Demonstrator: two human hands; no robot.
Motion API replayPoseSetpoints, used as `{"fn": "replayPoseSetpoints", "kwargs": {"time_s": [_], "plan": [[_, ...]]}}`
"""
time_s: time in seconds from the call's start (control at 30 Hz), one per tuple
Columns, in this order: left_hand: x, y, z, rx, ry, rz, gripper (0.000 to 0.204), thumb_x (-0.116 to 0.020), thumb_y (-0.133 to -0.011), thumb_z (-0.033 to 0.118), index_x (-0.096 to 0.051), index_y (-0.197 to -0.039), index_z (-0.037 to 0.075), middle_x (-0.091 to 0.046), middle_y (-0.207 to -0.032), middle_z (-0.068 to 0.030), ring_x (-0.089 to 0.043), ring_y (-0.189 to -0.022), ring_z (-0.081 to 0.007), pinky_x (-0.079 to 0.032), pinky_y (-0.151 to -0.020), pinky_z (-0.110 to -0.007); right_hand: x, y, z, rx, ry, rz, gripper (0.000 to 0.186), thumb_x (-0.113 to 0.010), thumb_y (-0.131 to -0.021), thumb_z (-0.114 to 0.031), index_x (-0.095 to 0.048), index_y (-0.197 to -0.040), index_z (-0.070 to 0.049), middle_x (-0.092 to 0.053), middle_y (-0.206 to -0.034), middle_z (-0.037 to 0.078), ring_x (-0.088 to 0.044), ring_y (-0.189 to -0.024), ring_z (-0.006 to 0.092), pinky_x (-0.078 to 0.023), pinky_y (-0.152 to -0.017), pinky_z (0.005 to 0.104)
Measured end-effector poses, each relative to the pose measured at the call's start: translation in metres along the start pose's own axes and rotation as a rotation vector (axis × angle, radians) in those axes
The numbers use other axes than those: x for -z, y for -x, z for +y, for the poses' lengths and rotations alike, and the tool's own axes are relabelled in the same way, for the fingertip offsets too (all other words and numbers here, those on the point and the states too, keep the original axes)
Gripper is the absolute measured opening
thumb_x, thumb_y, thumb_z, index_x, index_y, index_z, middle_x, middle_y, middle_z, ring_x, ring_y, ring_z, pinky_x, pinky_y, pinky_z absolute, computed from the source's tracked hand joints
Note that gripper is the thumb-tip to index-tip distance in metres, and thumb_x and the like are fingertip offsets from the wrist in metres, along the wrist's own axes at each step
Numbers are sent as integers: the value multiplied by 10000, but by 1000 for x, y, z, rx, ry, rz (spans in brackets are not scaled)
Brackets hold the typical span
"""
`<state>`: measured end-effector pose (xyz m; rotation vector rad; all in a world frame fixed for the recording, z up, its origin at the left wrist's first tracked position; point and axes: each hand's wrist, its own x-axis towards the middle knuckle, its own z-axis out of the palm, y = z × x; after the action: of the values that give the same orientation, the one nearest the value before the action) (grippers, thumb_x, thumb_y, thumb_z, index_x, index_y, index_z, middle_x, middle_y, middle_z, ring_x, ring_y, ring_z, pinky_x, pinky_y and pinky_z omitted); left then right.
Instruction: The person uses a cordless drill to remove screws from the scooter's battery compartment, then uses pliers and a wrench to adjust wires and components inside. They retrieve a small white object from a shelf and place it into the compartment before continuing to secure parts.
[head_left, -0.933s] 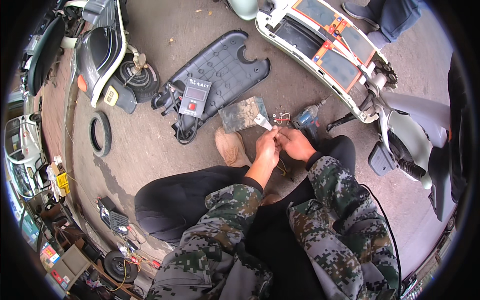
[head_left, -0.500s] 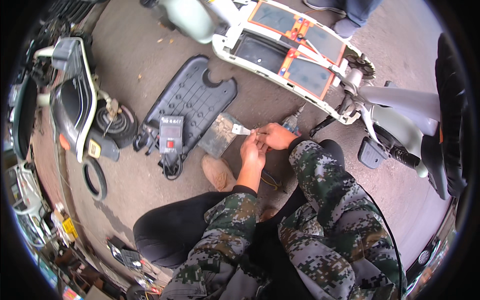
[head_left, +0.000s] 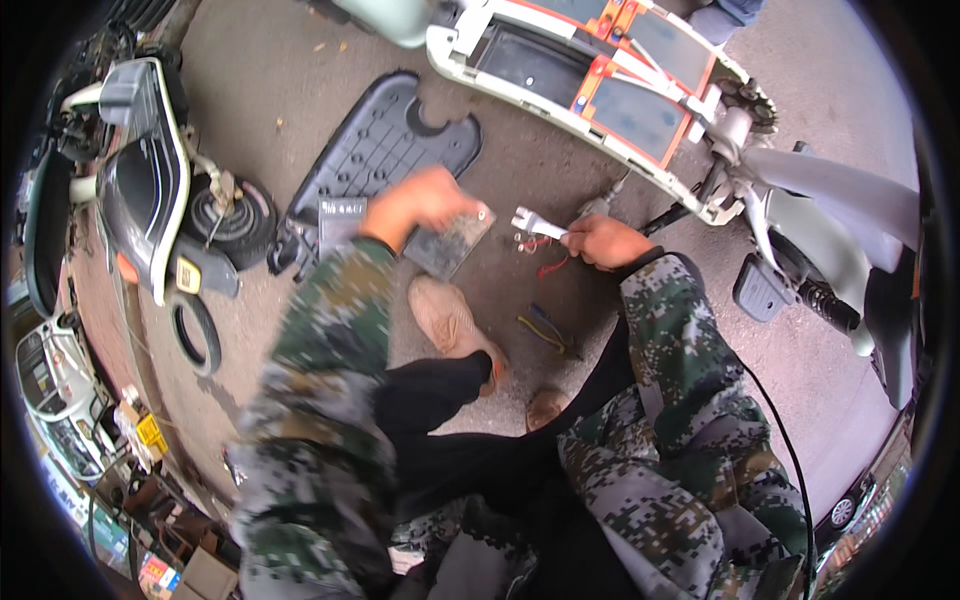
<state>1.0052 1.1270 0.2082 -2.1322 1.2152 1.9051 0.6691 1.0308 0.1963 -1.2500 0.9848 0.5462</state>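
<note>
A white scooter (head_left: 640, 90) lies stripped on the concrete, its deck open with orange-edged panels showing. A black ribbed floor mat (head_left: 385, 145) lies beside it. Off to the left stands another scooter (head_left: 150, 170), a loose tyre (head_left: 195, 330) on the ground below it. Tan shoes (head_left: 450, 320) rest mid-floor.

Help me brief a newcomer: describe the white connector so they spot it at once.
Start at the opened white scooter lying across the top. Just below it, the right hand holds the white connector above the concrete. It alone is small, white, and trails red wires.
</note>
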Motion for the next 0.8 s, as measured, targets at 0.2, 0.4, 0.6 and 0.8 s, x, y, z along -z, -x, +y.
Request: {"fn": "replayPoseSetpoints", "kwargs": {"time_s": [0.2,0.4,0.6,0.8], "plan": [[24,65,-34,-107,-509,297,915,-876,-757,623,-668,-1230,-131,-709,-1182,-328,-700,-1112,-417,-548,-995,-462,-52,27,38,336,65,150,243,-551,-1090,-236,-641,-1028,-20,-537,-717,28,-506,-602,147,-399,-569,339],[-87,28,-44,-36,-411,512,1121,-975,-664,529,-441,-1413,-113,-500,-1405,-296,-504,-1352,-466,-448,-1155,-503,-59,26,58,375,63,246,196,-519,-1118,-218,-607,-1062,-52,-455,-681,-47,-432,-522,76,-339,-471,279],[-112,0,-46,28,-267,705,1019,-998,-617,346,-435,-1370,-47,-480,-1367,-228,-501,-1335,-436,-474,-1110,-512,-60,33,51,407,174,334,232,-579,-1092,-224,-643,-1027,-11,-555,-727,19,-526,-648,137,-443,-592,352],[-118,4,-41,70,-238,781,1056,-996,-595,300,-434,-1431,-18,-484,-1379,-198,-498,-1342,-403,-462,-1108,-520,-58,34,39,388,179,345,241,-593,-1064,-222,-657,-1053,10,-648,-827,199,-652,-826,361,-511,-753,464]]}}
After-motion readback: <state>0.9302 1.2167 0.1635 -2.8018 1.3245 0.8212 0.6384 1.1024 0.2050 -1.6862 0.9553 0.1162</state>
